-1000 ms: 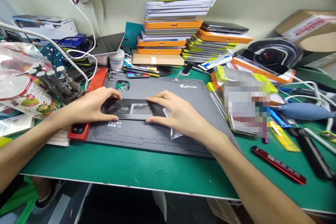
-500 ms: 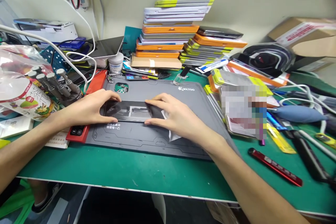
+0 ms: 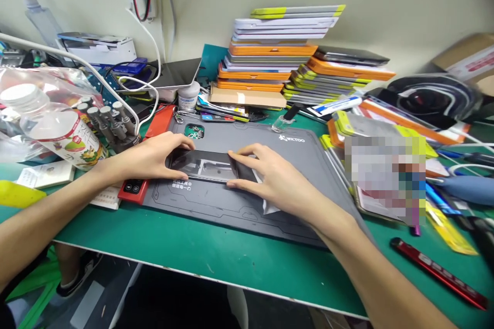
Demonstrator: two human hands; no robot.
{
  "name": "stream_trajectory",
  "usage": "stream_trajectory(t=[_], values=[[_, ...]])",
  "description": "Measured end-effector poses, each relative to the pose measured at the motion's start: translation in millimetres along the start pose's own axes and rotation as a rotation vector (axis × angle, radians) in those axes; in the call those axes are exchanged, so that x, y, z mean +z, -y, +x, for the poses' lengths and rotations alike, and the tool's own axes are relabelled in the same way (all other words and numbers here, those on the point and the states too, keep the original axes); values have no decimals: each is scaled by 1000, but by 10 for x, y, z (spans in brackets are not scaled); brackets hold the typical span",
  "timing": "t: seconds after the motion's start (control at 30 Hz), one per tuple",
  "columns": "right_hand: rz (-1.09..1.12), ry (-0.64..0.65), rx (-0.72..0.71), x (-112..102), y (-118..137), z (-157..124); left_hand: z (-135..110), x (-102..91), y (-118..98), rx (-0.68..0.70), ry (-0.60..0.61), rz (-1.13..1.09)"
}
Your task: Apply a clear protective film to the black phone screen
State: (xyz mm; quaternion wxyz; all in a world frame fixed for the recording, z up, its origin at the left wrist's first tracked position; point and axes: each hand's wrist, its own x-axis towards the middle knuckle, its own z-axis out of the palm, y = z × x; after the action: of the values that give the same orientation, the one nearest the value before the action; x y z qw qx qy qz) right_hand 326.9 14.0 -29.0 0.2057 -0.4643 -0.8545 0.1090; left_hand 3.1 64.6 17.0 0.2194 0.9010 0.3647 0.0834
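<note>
A dark, glossy phone [image 3: 210,165] lies lengthwise across the grey work mat [image 3: 231,211], its surface reflecting light. My left hand [image 3: 158,157] grips its left end, thumb along the near edge and fingers at the far edge. At the other end, my right hand [image 3: 266,172] pinches the same two edges between thumb and fingers. Partly under my right hand rests a white piece of wipe or paper [image 3: 270,209]. The phone's underside is hidden from view.
Behind the mat rise stacked boxes [image 3: 270,61] and a small glass bottle [image 3: 284,122]. On the left stand grey screwdrivers [image 3: 110,126] and a printed cup [image 3: 73,136]. A red tool [image 3: 438,272] and a yellow-clear one [image 3: 450,229] lie right.
The whole view has shifted, so everything appears farther right and slightly lower. Both hands keep their grip on the phone, which stays in place on the mat.
</note>
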Motion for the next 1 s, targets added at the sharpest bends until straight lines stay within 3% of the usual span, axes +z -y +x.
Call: stream_trajectory(t=[0.3,0.53,0.67,0.8,0.9,1.0], values=[[-80,-24,-87,134,-98,-43,-20,49,-24,33,-8,-30],[-124,-51,-137,185,-112,-27,-55,136,8,-23,-82,-69],[-169,-63,-164,145,-151,-12,-40,198,69,21,-121,-77],[-202,-265,-178,-40,-92,-111,-56,221,90,38,-196,-34],[-188,-439,-99,-167,9,-259,-71,251,116,-15,-255,6],[-293,-469,-116,-176,50,-379,-69,290,155,-6,-271,51]])
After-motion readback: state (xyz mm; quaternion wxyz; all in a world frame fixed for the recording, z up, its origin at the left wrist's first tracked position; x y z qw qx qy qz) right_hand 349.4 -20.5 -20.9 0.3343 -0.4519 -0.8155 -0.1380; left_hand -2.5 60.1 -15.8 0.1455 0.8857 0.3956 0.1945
